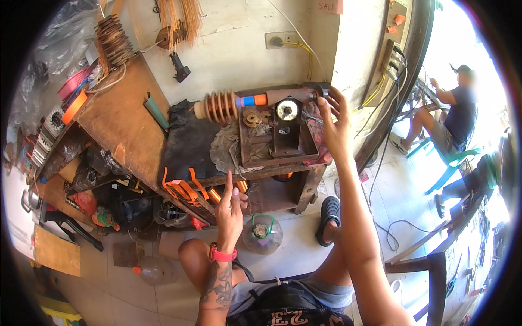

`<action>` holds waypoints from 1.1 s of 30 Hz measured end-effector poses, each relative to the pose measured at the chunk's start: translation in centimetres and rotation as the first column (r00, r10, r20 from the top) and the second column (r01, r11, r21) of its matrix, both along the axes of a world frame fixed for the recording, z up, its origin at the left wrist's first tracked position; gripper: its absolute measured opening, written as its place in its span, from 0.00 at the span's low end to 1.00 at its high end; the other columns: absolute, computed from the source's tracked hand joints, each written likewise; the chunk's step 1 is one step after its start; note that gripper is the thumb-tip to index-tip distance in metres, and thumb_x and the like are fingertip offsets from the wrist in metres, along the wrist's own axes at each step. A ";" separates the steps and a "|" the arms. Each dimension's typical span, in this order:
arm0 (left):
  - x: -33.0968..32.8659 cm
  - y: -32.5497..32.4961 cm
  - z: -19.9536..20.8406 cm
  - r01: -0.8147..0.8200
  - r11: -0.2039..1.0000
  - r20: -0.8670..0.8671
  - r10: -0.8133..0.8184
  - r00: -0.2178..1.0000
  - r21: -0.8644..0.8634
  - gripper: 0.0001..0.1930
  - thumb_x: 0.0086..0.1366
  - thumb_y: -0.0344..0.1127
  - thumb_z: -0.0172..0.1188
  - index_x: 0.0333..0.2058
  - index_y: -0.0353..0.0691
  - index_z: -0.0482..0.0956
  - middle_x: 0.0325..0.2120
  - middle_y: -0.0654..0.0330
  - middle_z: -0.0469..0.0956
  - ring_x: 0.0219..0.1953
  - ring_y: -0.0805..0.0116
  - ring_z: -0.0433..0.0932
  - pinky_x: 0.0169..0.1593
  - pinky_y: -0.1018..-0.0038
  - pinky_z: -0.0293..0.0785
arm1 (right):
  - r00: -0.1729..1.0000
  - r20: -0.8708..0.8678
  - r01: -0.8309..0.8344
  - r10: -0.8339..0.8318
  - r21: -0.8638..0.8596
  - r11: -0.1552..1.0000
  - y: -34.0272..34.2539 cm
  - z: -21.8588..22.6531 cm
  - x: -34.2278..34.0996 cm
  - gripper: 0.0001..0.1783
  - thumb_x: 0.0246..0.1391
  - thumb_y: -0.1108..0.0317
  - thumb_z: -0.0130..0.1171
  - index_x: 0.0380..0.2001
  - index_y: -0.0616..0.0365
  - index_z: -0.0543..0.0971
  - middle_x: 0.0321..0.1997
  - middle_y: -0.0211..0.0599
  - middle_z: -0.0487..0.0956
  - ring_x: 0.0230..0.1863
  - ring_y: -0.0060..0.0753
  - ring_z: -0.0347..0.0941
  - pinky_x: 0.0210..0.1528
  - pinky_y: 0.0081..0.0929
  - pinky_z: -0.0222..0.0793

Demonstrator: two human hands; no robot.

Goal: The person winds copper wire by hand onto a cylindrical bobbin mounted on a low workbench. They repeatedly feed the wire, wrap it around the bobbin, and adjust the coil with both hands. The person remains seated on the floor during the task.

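A hand-turned coil winding machine (261,146) with a brown metal base and a round white dial (287,110) stands on the workbench. Ribbed brown coil formers (220,107) sit on the left end of its shaft, beside blue and orange tape (251,100). At the shaft's right end is a black knob (323,88). My right hand (338,122) is at this knob, thumb and fingers apart; whether it touches is hard to tell. Lower down, my left hand (231,214) points its index finger upward, other fingers loosely bent, before copper wire spools (241,186). Any thin wire there cannot be made out.
Orange strips (187,187) hang over the bench's front edge. Below stands a clear jug with a green handle (262,234). A cluttered wooden shelf (122,114) is at the left. Cables (375,163) run down at the right, where another person (457,108) sits outside.
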State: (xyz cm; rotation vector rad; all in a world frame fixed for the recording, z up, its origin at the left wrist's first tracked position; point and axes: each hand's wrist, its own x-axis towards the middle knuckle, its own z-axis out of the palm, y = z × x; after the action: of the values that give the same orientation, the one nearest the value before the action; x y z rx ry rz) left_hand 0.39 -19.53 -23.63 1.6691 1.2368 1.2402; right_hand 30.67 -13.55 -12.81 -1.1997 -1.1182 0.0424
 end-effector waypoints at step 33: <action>-1.7 -0.6 3.8 0.419 0.897 0.685 -0.394 0.613 0.141 0.21 0.74 0.29 0.52 0.63 0.43 0.81 0.18 0.76 0.55 0.22 0.82 0.51 0.27 0.80 0.52 | 0.991 0.067 0.119 -0.118 -0.022 0.993 1.3 0.9 -1.8 0.19 0.78 0.61 0.50 0.62 0.59 0.80 0.49 0.48 0.86 0.51 0.33 0.81 0.55 0.32 0.74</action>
State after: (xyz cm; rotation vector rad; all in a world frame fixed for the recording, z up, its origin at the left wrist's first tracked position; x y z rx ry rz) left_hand -1.36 -20.14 -19.83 1.1528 0.3636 1.3496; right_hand 28.91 -12.27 -11.91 -1.2969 -1.1040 -0.0737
